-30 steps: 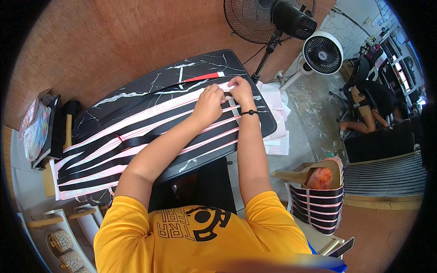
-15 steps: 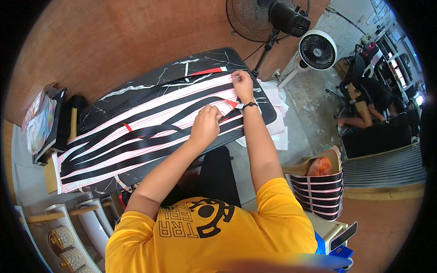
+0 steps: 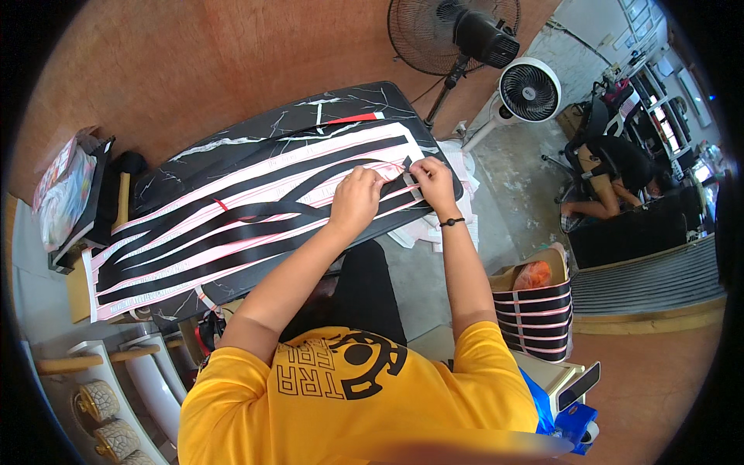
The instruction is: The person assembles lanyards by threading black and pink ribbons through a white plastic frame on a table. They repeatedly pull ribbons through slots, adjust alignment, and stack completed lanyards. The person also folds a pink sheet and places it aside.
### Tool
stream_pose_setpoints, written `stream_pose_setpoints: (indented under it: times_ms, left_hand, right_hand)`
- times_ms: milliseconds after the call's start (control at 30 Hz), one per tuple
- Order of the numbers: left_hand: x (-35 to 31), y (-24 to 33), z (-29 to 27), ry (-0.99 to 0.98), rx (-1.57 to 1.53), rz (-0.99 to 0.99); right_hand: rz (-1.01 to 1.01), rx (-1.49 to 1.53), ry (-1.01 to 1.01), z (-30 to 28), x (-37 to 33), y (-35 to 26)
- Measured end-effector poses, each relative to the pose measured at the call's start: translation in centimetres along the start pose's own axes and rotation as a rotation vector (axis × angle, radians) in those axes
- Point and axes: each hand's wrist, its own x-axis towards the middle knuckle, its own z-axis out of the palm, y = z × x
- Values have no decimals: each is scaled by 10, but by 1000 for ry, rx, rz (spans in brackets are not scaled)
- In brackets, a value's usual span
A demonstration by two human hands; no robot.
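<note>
Here's the right hand [image 3: 434,181], thumb and fingertips pinched together on the end of a black strip [image 3: 394,187] near the right edge of the pink-and-white sheet [image 3: 399,133]. Left hand [image 3: 356,200] just beside it, fingers curled in close; whether they grip anything, I can't quite tell. Sheet lies lengthwise across the black marble-patterned table [image 3: 356,98].

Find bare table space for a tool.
Best: the marbled tabletop between its far edge and the red-tipped black strap. A narrower band follows the near edge, beside the pink-striped sheet. Crowded: the sheet, with black straps, left hand and right hand.
</note>
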Motion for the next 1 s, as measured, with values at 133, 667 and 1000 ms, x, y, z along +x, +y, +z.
stream_pose_setpoints:
  times_ms: [133, 667, 1000]
  left_hand:
    - [-5, 19, 6, 46, 90, 86]
    - [-3, 24, -14, 86, 32, 30]
    - [-55, 56, -16, -17, -19, 143]
  right_hand:
    - [114, -131, 225, 22, 25, 15]
    - [-88, -94, -52, -6, 24, 22]
    - [292, -156, 51, 15, 52, 44]
